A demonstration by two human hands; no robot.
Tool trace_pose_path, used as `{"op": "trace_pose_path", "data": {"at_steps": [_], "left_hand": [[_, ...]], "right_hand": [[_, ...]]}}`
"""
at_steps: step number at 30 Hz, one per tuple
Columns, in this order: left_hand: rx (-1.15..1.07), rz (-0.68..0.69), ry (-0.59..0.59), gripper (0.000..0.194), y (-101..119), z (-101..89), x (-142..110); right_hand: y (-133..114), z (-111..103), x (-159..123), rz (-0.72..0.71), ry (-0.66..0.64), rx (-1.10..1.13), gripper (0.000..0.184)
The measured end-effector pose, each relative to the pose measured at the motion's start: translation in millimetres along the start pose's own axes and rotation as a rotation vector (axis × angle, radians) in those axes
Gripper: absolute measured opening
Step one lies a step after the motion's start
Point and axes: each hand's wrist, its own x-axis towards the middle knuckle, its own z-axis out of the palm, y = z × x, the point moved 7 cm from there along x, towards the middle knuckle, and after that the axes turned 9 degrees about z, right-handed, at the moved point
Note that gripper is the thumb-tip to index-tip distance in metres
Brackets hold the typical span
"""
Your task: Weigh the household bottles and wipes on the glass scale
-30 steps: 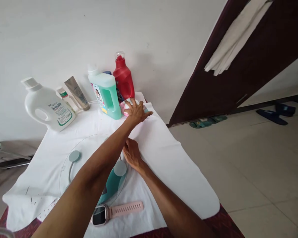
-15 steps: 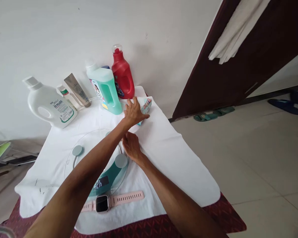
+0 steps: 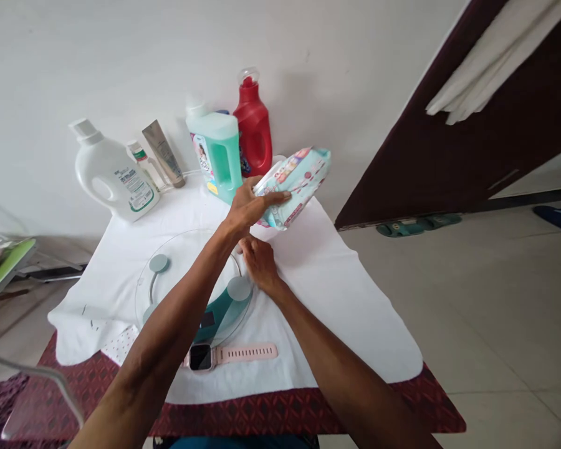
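Head view: pack (image 3: 303, 181), long axis up rightward, in clamped left hand (image 3: 251, 204); right hand (image 3: 260, 260) curled, hold unclear.

Light is soft and moderately dim. A faint, diffuse-edged shadow on the matte off-white wall (image 3: 144, 62), upper centre, right of the red plastic bottle (image 3: 255, 128), suggests light from the left. The white fabric cloth (image 3: 350, 312) at centre reads brightest; the dark maroon door (image 3: 449, 162), upper right, nears black. Printed pale-turquoise plastic packet (image 3: 303, 181): lettering slightly smeared. Wide-angle stretch at edges.
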Motion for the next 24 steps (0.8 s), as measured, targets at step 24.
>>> {"op": "trace_pose_path", "data": {"at_steps": [24], "left_hand": [[0.644, 0.116, 0.045, 0.078, 13, -176.1, -195]], "right_hand": [[0, -5, -9, 0.015, -0.018, 0.179, 0.072]]}}
